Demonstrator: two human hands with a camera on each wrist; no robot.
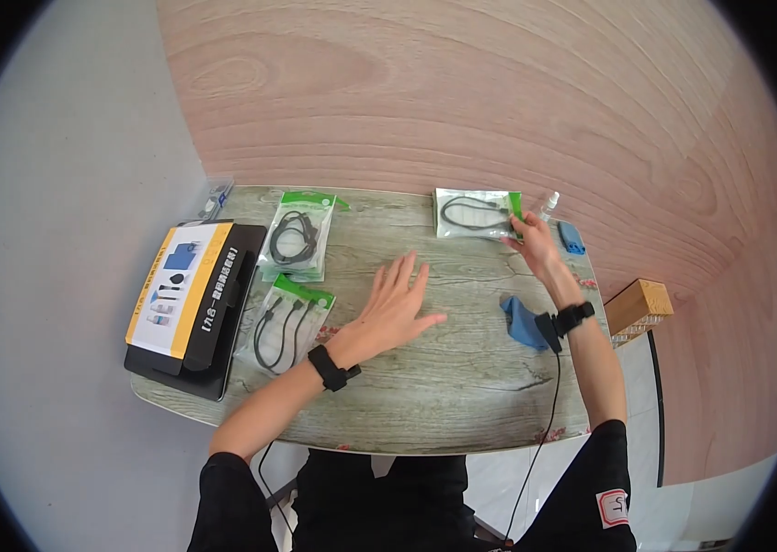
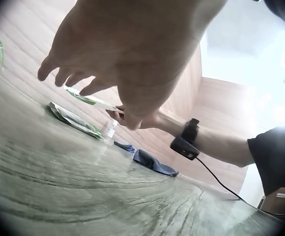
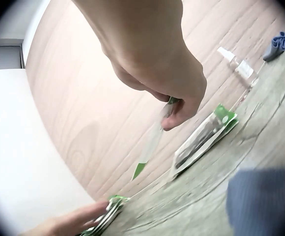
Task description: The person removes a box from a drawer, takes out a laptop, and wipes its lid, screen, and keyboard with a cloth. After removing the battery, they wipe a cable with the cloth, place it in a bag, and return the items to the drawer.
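Note:
My right hand (image 1: 536, 247) pinches the edge of a clear, green-ended cable packet (image 1: 473, 212). In the right wrist view, this packet (image 3: 149, 140) hangs tilted off the table, and a second packet (image 3: 201, 140) lies on the tabletop close by. The left wrist view also has the held packet (image 2: 94, 101) above the lying one (image 2: 73, 120). My left hand (image 1: 388, 313) is over the middle of the table with fingers straight and spread, holding nothing. To its left are more cable packets, one at the back (image 1: 295, 237) and one nearer me (image 1: 285, 324).
A black case with a printed sleeve (image 1: 177, 290) stands along the left edge, a small clear box (image 1: 216, 198) behind it. On the right are a blue cloth (image 1: 524, 324), a blue item (image 1: 571, 237) and a white-capped bottle (image 1: 549, 204). A yellow box (image 1: 639, 308) is beyond the right edge.

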